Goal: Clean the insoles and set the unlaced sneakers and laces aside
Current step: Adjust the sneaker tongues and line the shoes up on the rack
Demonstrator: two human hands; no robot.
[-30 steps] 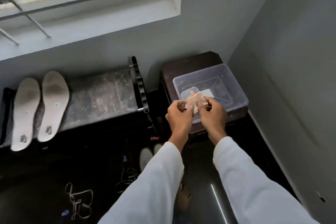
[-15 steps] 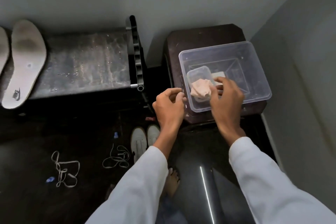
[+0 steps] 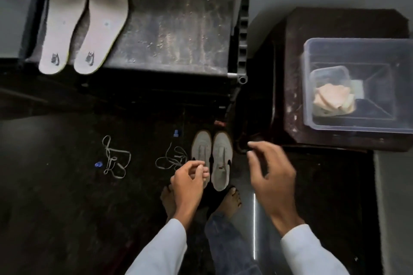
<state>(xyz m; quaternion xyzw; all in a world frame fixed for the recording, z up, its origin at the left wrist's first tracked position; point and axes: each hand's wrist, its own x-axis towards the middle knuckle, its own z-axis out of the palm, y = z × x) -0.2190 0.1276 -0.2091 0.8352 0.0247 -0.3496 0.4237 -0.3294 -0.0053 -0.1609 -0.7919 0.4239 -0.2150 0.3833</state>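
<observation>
Two pale insoles lie side by side on the left end of a dark shoe rack. A pair of grey unlaced sneakers stands on the dark floor, toes toward the rack. Two loose laces lie on the floor to their left, one further out and one beside the sneakers. My left hand hovers over the left sneaker, fingers loosely curled, holding nothing. Right of the sneakers, my right hand is spread and empty. A peach cloth rests in a small tub inside the clear plastic box.
The clear box sits on a dark wooden stool at the right, next to the wall. Small blue bits lie on the floor near the laces. My bare feet stand just behind the sneakers. Open dark floor spreads to the left.
Both hands let go of the peach cloth, which now lies in the small tub, and came down toward the sneakers. My view has tilted down to the floor.
</observation>
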